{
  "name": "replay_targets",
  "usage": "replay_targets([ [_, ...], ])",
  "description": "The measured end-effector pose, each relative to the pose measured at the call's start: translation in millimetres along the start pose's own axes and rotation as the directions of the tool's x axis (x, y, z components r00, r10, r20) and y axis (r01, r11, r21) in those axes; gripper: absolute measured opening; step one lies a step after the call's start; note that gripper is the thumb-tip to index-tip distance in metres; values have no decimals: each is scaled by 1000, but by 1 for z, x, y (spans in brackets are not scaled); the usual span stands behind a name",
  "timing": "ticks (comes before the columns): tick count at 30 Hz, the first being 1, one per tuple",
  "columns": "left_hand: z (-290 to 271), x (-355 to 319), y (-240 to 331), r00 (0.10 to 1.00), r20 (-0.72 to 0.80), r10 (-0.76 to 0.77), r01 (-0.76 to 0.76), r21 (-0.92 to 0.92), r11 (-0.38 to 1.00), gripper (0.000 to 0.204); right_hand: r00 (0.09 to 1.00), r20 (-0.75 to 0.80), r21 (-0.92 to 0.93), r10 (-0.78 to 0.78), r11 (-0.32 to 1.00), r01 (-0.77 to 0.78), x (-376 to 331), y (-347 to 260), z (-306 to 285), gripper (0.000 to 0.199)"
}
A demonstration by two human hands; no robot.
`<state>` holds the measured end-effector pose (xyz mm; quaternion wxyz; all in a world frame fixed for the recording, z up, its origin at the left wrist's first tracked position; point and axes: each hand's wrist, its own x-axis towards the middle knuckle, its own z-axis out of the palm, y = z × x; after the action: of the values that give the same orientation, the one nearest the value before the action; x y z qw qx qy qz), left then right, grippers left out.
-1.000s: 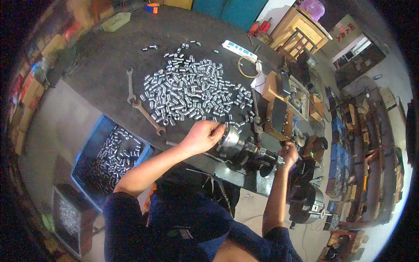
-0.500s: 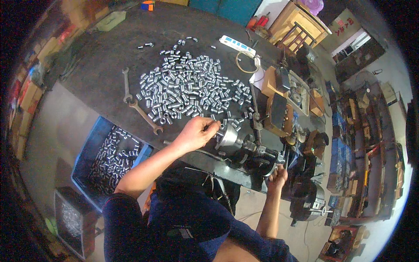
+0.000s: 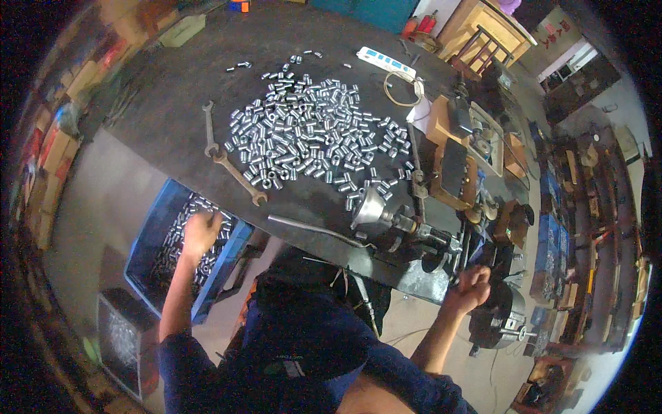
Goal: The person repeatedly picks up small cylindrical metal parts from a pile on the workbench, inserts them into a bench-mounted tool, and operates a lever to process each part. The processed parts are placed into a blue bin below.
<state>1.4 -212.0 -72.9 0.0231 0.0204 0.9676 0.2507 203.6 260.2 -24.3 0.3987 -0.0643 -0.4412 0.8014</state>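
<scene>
Bench [image 3: 155, 90]: dark top, fills most of the upper view. Heap of short metal cylinders [image 3: 303, 134] spread loose across its middle, some hollow, a few strays at the far side. Blue bin [image 3: 224, 265] just off the near edge, person's left, more of the same cylinders inside. Machine [image 3: 434, 238] at the near right of the bench, silver cone-shaped head [image 3: 371, 208] toward the heap, nearest cylinders right beside it. Left hand [image 3: 202, 234] down inside the blue bin, over the cylinders, fingers bent downward; can't tell if they pinch one. Right hand [image 3: 474, 286] by the machine's right end, fingers curled in; can't tell if they grip or touch anything. Two open-ended wrenches [image 3: 238, 178] left of the heap, ends meeting, roughly in line. Bent metal rod [image 3: 314, 230] along the near edge, between bin and machine. White power strip [image 3: 386, 62] beyond the heap, far right, cable coil [image 3: 401, 91] beside it
</scene>
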Motion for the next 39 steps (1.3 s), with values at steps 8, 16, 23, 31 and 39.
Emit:
replay_targets([
  [8,13,13,71,937,-13,348,-346,-153,926,17,902,-370,-45,222,966,-256,8,66,-38,16],
  [16,101,58,193,616,147,774,-787,75,612,31,925,-327,-42,193,975,-219,15,68,-18,22],
  [23,102,51,185,558,205,804,-830,119,545,39,895,-410,-112,178,963,-243,-4,71,-50,12],
  [31,103,50,185,557,211,803,-830,175,530,43,899,-349,-27,263,956,-291,2,68,-41,17],
  [39,64,36,179,824,380,421,111,-836,538,15,935,-250,14,252,966,-257,-5,68,-65,25],
])
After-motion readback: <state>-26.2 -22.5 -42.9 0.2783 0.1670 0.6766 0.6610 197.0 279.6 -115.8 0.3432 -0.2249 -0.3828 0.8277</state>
